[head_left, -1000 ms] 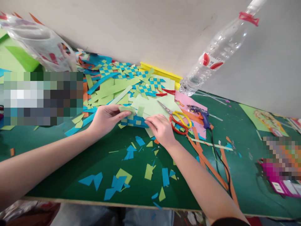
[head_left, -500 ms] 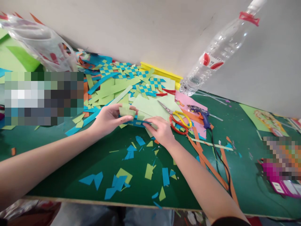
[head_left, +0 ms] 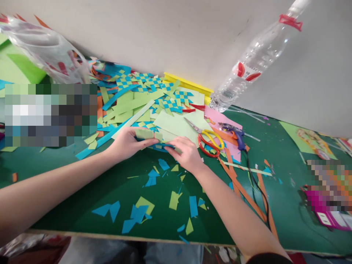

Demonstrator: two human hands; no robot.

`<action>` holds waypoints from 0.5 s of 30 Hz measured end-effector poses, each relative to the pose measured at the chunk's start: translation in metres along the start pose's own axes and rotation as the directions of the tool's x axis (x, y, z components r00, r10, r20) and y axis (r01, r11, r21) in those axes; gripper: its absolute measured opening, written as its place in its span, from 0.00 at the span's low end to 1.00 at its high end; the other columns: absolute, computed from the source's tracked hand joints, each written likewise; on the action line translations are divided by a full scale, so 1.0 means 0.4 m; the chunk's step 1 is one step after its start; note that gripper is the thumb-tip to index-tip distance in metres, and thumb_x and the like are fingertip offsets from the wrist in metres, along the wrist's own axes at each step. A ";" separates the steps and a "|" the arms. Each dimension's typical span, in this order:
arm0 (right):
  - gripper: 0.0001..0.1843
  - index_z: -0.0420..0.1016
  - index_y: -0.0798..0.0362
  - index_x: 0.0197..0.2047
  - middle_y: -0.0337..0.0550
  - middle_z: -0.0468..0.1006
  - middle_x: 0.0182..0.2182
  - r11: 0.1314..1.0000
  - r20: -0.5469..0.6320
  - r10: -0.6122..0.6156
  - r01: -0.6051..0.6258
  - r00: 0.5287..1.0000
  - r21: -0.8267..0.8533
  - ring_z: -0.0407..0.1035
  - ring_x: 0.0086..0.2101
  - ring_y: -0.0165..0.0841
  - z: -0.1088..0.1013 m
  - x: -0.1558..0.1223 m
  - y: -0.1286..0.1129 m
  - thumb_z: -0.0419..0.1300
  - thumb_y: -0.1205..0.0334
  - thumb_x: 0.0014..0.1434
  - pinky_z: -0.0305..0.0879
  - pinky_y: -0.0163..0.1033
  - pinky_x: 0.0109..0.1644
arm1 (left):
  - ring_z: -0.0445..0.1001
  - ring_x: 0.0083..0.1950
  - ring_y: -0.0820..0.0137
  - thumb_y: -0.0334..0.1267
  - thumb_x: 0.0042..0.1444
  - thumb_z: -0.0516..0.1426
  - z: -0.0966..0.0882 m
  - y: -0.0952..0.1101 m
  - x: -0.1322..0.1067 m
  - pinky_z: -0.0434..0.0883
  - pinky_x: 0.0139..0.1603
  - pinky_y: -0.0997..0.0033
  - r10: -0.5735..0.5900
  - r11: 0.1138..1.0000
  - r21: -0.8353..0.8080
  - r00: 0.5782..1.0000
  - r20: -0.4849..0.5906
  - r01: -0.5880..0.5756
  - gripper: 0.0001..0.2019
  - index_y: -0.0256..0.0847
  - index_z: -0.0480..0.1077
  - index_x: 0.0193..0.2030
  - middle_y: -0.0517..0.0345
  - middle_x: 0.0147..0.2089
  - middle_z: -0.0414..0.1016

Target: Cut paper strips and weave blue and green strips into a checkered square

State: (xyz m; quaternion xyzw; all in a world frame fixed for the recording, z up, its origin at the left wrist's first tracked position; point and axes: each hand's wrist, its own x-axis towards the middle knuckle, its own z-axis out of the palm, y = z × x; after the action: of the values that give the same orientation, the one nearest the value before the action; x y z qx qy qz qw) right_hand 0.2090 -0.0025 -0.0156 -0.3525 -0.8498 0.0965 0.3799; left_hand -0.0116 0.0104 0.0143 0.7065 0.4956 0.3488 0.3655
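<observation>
Between my two hands is a small woven piece of blue and green paper strips [head_left: 160,147], partly hidden by my fingers. My left hand [head_left: 125,146] grips its left part, thumb in front, where a light green strip [head_left: 147,134] is folded over at the top. On the right, my right hand [head_left: 187,154] pinches the blue lower edge between thumb and fingers. Behind them lies a heap of blue-green checkered woven pieces [head_left: 167,104] and loose strips. Scissors with red and yellow handles [head_left: 202,132] rest on pale paper [head_left: 173,123], right of my right hand.
A purple glue gun [head_left: 241,141] with a black cord lies beyond the scissors. A clear plastic bottle [head_left: 255,60] leans by the wall. Left stands a plastic bag [head_left: 55,51]. Paper scraps [head_left: 140,212] litter the green table [head_left: 90,190]; a magenta object [head_left: 320,209] sits far right.
The green strip has been folded down flatter and to the left under my left hand. Both hands have shifted slightly, still gripping the woven piece.
</observation>
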 end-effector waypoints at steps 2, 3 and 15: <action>0.08 0.77 0.52 0.39 0.43 0.81 0.34 1.000 -0.011 -0.003 0.003 1.000 -0.002 0.74 0.35 0.33 0.001 -0.001 0.002 0.58 0.59 0.64 0.69 0.40 0.44 | 0.74 0.30 0.69 0.52 0.48 0.63 -0.001 -0.002 0.001 0.72 0.31 0.73 -0.002 1.000 0.014 1.000 -0.009 0.002 0.15 0.40 0.78 0.30 0.57 0.30 0.80; 0.08 0.77 0.52 0.39 0.43 0.81 0.34 1.000 -0.013 0.004 -0.005 1.000 -0.004 0.74 0.35 0.33 0.001 -0.001 0.002 0.58 0.58 0.64 0.69 0.41 0.44 | 0.75 0.31 0.68 0.52 0.48 0.63 -0.001 -0.004 0.001 0.73 0.32 0.73 -0.006 1.000 0.016 1.000 -0.012 0.006 0.16 0.40 0.79 0.31 0.57 0.31 0.80; 0.14 0.76 0.52 0.38 0.43 0.81 0.34 0.959 -0.015 0.253 -0.248 0.967 0.136 0.76 0.35 0.35 -0.007 0.002 -0.017 0.64 0.51 0.55 0.73 0.41 0.43 | 0.80 0.41 0.62 0.50 0.48 0.65 0.009 -0.022 -0.002 0.78 0.39 0.69 -0.136 0.972 -0.211 0.979 -0.153 0.102 0.15 0.42 0.79 0.38 0.56 0.40 0.82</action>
State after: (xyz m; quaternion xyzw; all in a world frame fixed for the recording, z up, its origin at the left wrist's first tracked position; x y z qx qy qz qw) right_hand 0.2071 -0.0074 -0.0101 -0.4326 -0.7838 0.1946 0.4009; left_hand -0.0124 0.0111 0.0049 0.6031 0.5279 0.4325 0.4130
